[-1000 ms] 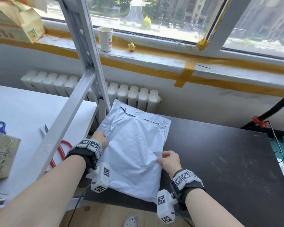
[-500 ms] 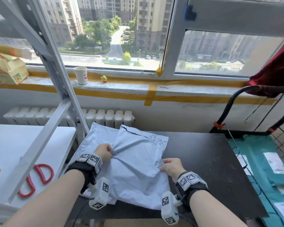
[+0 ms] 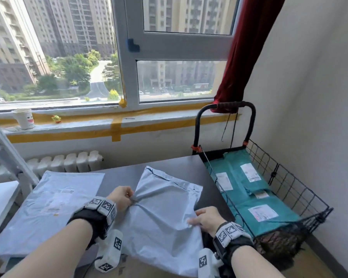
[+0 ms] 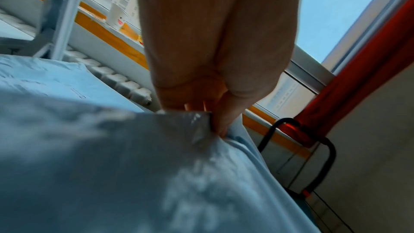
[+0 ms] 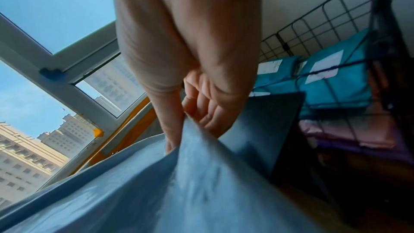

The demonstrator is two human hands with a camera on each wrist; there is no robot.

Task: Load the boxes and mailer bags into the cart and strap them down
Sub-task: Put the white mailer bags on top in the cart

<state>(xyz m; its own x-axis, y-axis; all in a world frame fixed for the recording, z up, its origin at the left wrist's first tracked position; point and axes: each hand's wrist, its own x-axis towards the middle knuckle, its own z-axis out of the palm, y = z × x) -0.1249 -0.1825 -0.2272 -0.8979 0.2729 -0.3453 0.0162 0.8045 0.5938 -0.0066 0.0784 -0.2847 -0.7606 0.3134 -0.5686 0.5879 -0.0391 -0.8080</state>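
Note:
A pale grey mailer bag (image 3: 165,219) hangs lifted above the black table (image 3: 181,167). My left hand (image 3: 122,200) pinches its left edge, bunching the plastic (image 4: 201,130). My right hand (image 3: 206,219) grips its right edge (image 5: 186,139) between thumb and fingers. A second grey mailer bag (image 3: 54,205) lies flat on the table's left side. To the right stands the black wire cart (image 3: 289,189) with teal mailer bags (image 3: 247,189) lying inside, each with a white label.
A black cart handle (image 3: 225,106) rises by a red curtain (image 3: 247,47). A grey metal frame (image 3: 6,157) stands at the left. A paper cup (image 3: 23,118) and a small yellow toy (image 3: 56,118) sit on the windowsill. The radiator (image 3: 68,162) lies behind the table.
Both hands have lifted the top mailer bag off the one beneath and carried it right toward the cart. The view has swung right, bringing the cart fully into sight.

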